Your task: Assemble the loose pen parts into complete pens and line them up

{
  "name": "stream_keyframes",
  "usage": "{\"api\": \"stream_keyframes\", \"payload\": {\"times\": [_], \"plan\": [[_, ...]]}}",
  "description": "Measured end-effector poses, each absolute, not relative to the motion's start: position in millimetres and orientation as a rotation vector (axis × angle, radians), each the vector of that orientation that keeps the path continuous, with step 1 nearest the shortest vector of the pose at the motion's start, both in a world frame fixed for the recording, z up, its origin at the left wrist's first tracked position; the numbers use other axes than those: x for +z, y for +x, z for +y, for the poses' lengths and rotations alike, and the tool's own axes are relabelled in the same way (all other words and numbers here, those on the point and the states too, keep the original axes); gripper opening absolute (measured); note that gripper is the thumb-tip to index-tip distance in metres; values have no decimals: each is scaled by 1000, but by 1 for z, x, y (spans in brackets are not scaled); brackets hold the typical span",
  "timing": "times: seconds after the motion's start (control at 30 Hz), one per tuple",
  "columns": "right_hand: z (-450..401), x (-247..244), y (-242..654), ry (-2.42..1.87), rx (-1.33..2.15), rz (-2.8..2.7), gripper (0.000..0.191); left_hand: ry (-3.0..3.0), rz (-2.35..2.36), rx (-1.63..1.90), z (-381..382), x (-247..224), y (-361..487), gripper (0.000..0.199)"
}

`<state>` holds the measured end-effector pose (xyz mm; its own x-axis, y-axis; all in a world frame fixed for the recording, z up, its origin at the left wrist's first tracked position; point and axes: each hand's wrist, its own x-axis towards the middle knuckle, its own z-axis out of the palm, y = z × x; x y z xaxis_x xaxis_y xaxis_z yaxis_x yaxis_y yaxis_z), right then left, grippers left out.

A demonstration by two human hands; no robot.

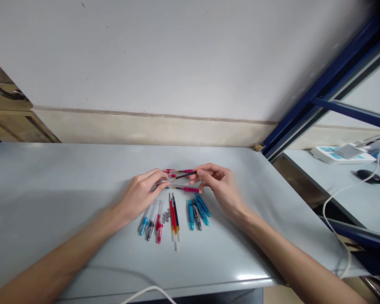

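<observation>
Between my two hands slants a dark pen refill (pixel 186 175) with a yellowish, clear tail. My left hand (pixel 147 188) is closed in a pinch at the tail end; whether it also grips a clear barrel is hard to see. Thumb and fingers of my right hand (pixel 218 183) close on the dark end. Below and behind the hands lie pink-gripped pens (pixel 191 190), partly hidden by my fingers. Nearer to me are clear pen barrels with coloured tips (pixel 151 221), small springs (pixel 166 217), red and dark refills (pixel 174 215), and blue and grey pen halves (pixel 196 214).
The parts lie on a pale grey table (pixel 82 177) against a wall with a tiled base. At right, beyond a blue metal frame (pixel 323 84), are a power strip (pixel 342 154) and a black mouse (pixel 370 176). A white cable (pixel 331 198) hangs along the right side.
</observation>
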<state>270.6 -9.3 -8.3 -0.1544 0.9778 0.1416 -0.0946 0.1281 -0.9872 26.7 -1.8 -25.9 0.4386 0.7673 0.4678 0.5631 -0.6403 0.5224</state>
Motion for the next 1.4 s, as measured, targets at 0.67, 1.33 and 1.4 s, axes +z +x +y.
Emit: {"api": "stream_keyframes", "payload": {"times": [0.67,1.33,1.4], "plan": [[-25,-16,256,-1166,923,-1725,44,2561,953,1099,-11,-23,34,13],[-29,-16,252,-1051,648,-2055,9,2378,1362,1028,7,-29,19,25],[-35,-15,246,-967,637,-2212,8,2352,1371,1021,9,-30,17,26]]}}
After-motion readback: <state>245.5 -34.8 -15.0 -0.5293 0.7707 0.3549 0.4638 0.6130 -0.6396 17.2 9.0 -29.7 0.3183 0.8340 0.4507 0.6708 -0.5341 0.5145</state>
